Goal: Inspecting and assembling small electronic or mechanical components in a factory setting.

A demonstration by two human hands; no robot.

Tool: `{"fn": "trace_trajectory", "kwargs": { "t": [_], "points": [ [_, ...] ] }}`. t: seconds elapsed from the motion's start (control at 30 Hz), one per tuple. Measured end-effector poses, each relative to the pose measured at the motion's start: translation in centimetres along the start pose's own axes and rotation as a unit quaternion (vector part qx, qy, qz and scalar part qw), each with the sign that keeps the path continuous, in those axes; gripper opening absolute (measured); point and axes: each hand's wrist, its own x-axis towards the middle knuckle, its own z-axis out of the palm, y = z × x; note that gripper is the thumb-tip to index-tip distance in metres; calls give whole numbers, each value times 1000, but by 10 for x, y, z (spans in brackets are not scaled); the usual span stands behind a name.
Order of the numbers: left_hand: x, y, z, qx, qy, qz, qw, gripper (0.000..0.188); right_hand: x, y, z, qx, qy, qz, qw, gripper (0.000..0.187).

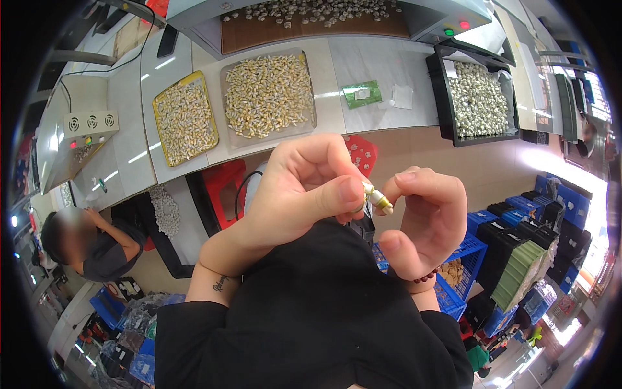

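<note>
Plainly, the left hand [301,181] has thumb and forefinger pinched on a small white-and-green piece [379,199], held in the air between the hands. Just right of it, the right hand [433,217] is partly open, fingers curled and thumb well apart; whether a fingertip touches the piece cannot be told. Both hands angle inward, raised before the black shirt [343,305]. Beyond, the pale worktop [353,61] carries a yellow tray [161,133] and a grey tray [315,100] of small parts at left, a green packet [361,94] and white paper [402,96] further right, then a black bin [442,97] of silvery parts. A grey machine [431,26] stands at the far side. Left sits a person [113,256]; near right, a blue crate [450,298] and stacked crates [508,256].
</note>
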Motion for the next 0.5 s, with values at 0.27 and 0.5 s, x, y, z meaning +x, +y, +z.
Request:
{"fn": "trace_trajectory", "kwargs": {
  "t": [0.27, 0.5],
  "points": [
    [-3, -1, -5, -41, -79, 80, 993, 18, 6, -12, 10, -175, 25, -88, 980, 28],
    [-5, -7, -10, 9, -104, 175, 979, 20, 4, -23, 12, -292, 13, -177, 940, 28]
  ]
}}
